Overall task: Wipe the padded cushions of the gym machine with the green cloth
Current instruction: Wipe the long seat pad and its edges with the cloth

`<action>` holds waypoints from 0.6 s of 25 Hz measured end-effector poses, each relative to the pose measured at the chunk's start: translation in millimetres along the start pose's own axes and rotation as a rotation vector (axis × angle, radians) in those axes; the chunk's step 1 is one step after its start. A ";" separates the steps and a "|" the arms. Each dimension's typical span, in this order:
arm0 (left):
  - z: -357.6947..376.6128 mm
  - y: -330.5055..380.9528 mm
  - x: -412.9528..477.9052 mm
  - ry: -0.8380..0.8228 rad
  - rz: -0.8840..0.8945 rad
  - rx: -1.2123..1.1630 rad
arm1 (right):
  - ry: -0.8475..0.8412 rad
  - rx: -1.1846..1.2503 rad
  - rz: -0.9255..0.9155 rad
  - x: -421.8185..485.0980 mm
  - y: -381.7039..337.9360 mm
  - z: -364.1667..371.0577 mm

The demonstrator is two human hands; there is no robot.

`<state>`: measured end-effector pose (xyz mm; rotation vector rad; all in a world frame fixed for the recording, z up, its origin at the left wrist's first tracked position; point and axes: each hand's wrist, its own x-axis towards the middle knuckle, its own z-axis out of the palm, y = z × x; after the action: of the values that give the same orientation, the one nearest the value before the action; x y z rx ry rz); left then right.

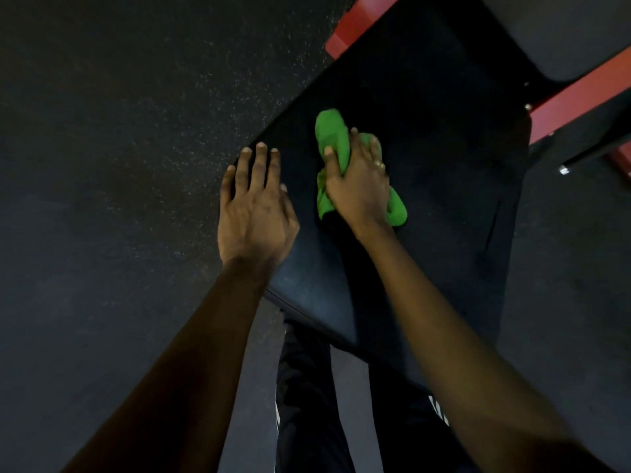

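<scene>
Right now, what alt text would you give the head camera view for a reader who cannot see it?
A person's right hand holds a bunched green cloth down on a black padded cushion, seen from above. The left hand rests flat near the cushion's left edge; a red frame shows at upper right.

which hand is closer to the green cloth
Right. The right hand holds the green cloth; the left hand rests flat on the cushion to its left, apart.
</scene>
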<state>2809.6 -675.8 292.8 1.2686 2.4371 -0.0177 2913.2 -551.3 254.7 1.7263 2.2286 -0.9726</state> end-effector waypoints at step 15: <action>1.9 0.3 -1.6 0.002 0.034 0.031 | 0.027 0.018 0.014 -43.8 33.4 -9.1</action>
<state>2811.3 -677.2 291.7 1.3233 2.4255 -0.0446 2960.0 -577.4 270.3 1.7702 2.2279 -0.9756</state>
